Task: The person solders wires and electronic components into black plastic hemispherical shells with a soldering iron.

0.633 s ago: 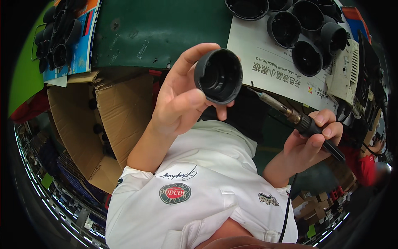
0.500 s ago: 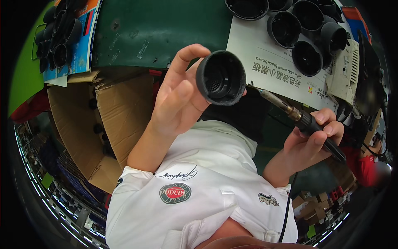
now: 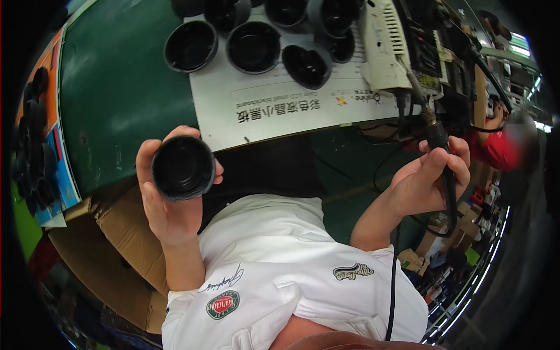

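My left hand (image 3: 166, 219) is closed around a round black plastic cup (image 3: 184, 169), its open mouth turned up towards me. The cup's inside is dark, so its bottom cannot be made out. Over on the right, my right hand (image 3: 423, 181) grips the black handle of a soldering iron (image 3: 437, 137). The iron points away from me, its metal end beside a cream-coloured vented box (image 3: 382, 44) at the bench's right. Cup and iron are wide apart.
Several black cups (image 3: 254, 48) stand on a white printed sheet (image 3: 221, 122) on the green bench (image 3: 105, 111). More lie at the far left on a coloured board (image 3: 61, 169). An open cardboard box (image 3: 111, 262) sits below left. A cable (image 3: 396, 262) hangs near my right arm. A person in red (image 3: 499, 146) is at right.
The view has shifted. The soldering iron has swung away from the cup, its tip now beside the cream box. The cup has tilted, and the holes in its bottom no longer show.
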`<control>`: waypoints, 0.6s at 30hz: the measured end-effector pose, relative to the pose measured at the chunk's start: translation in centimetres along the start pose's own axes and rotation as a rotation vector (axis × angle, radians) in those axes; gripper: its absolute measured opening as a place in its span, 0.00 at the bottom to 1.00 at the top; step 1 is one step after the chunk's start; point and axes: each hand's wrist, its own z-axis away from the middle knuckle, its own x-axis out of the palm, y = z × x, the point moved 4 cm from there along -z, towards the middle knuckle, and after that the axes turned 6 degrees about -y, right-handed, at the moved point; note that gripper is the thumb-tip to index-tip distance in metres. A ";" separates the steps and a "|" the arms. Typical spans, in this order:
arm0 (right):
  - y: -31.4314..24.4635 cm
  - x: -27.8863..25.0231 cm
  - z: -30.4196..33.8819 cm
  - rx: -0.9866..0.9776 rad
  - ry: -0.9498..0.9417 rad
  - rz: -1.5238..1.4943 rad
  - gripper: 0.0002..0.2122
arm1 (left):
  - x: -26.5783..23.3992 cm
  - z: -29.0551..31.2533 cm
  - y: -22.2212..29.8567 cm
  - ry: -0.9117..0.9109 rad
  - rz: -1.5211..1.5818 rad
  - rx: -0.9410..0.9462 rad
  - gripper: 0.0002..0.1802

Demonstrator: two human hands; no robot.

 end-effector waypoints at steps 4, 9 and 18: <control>0.6 -2.3 -0.4 -0.070 0.001 0.172 0.12 | 0.2 -0.3 -0.3 -0.029 -0.006 -0.043 0.26; 0.8 -2.6 -0.3 -0.094 -0.069 0.309 0.11 | 0.1 -0.1 -0.3 0.004 0.018 -0.063 0.26; 0.9 -3.3 0.7 0.000 -0.057 -0.019 0.13 | 0.3 0.0 0.5 0.060 0.009 -0.099 0.35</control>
